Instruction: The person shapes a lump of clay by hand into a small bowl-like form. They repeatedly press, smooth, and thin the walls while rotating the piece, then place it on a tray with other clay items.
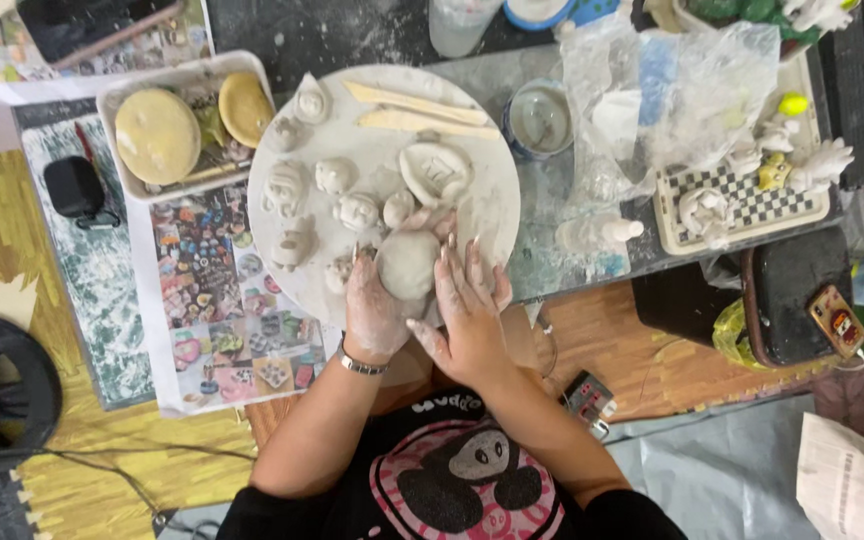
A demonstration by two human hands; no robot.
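Observation:
A rounded lump of pale grey clay (408, 264) rests at the near edge of a round white board (492, 215). My left hand (370, 312), dusted with clay and wearing a metal bracelet, cups the lump's left side. My right hand (470, 310) presses against its right side with fingers spread. Several small clay figures (324, 200) and a shell-like clay piece (435, 172) lie on the board beyond the lump. Two flat wooden modelling tools (422, 110) sit at the board's far side.
A white tray with two yellow sponges (157, 135) stands left of the board. A small water bowl (540, 120), crumpled plastic bags (692, 90) and a checkered tray with white figures (752, 195) lie to the right. A printed picture sheet (217, 300) covers the table's left.

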